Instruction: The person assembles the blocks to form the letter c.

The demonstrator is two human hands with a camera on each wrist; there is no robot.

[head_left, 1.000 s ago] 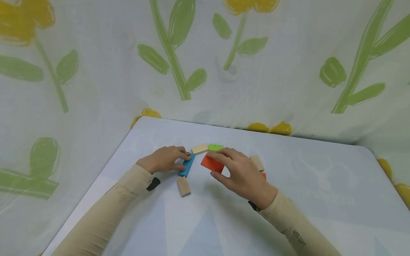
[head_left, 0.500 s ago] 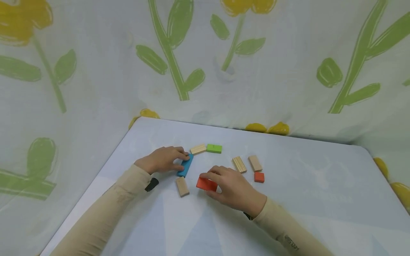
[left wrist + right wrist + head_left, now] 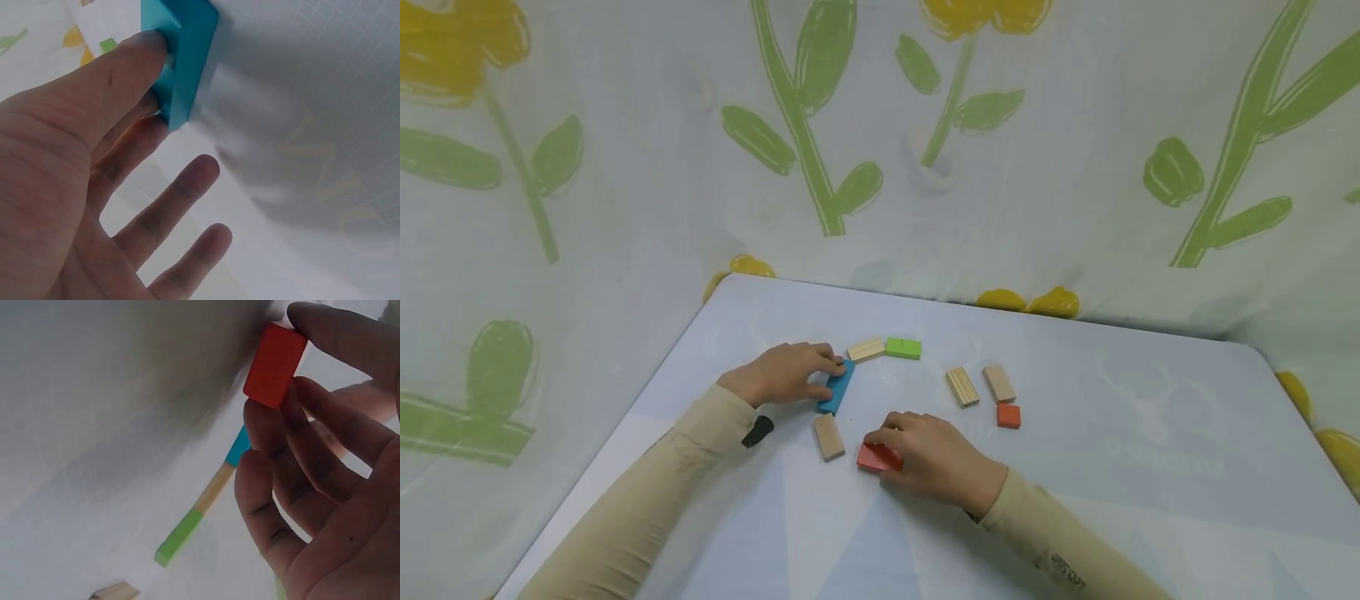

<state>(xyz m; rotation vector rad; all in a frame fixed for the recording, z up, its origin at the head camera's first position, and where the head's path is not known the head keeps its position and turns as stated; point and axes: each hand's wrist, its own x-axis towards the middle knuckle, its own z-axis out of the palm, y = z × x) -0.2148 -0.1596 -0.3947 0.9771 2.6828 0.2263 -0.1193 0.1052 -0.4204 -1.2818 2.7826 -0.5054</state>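
My left hand (image 3: 781,372) pinches a blue wooden block (image 3: 838,390) on the table between thumb and fingers. The left wrist view shows the thumb on one side of this blue block (image 3: 190,59), with two other fingers stretched away from it. To the right, my right hand (image 3: 936,460) holds a red rectangular block (image 3: 877,457) low over or on the tabletop; which one I cannot tell. Thumb and fingers grip opposite ends of that red block (image 3: 275,365) in the right wrist view. A plain wooden block (image 3: 829,437) lies between the two held blocks, nearly touching the blue one.
Beyond the blue block, a light wooden block (image 3: 867,349) and a green block (image 3: 903,348) continue a curved row. Farther right lie a striped wooden block (image 3: 962,387), a plain block (image 3: 999,383) and a small red block (image 3: 1009,416). A flower-printed curtain (image 3: 1045,192) borders the white table (image 3: 1112,467).
My right hand has brought the red block down and toward me, near the plain block, uncovering the green and striped blocks. The left hand stays on the blue block.
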